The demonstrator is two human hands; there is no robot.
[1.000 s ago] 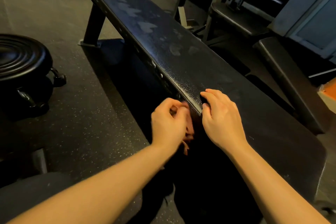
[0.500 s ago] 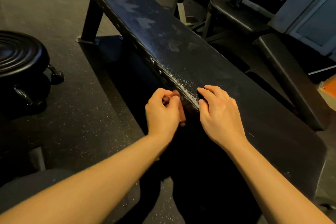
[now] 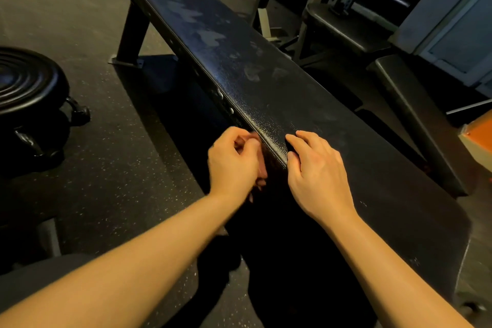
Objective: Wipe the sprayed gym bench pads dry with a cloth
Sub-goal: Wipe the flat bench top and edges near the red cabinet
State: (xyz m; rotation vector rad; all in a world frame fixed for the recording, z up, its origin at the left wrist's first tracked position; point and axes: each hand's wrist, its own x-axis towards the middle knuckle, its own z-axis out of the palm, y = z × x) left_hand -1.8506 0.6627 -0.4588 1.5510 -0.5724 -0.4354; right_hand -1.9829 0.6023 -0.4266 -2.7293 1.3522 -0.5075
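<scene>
The bench pad point(image 3: 266, 82) is running long and narrow on a diagonal, its near end lying at the lower right under the forearms and its far end pointing up toward the top left, where 1 slanted leg point(image 3: 133, 34) is standing on the speckled floor point(image 3: 106, 168). Its black pebbled cover is catching light along the near long edge, and pale dull patches are showing across the far half, with a row of small studs lining the side below that edge. The left hand point(image 3: 234, 165) is hanging just beside that side edge, its fingers curling tight round a reddish-brown cloth point(image 3: 262, 177), of which only a small fold is peeking out beneath the knuckles. The right hand point(image 3: 316, 170) is resting on the pad's top at the same edge, fingers loosely bending, thumb pressing against the rim; whether it is pinching anything is lost in the dark. A round ribbed black disc point(image 3: 24, 82) is sitting at the left, and a second dark bench point(image 3: 415, 114) is lying off to the right.
</scene>
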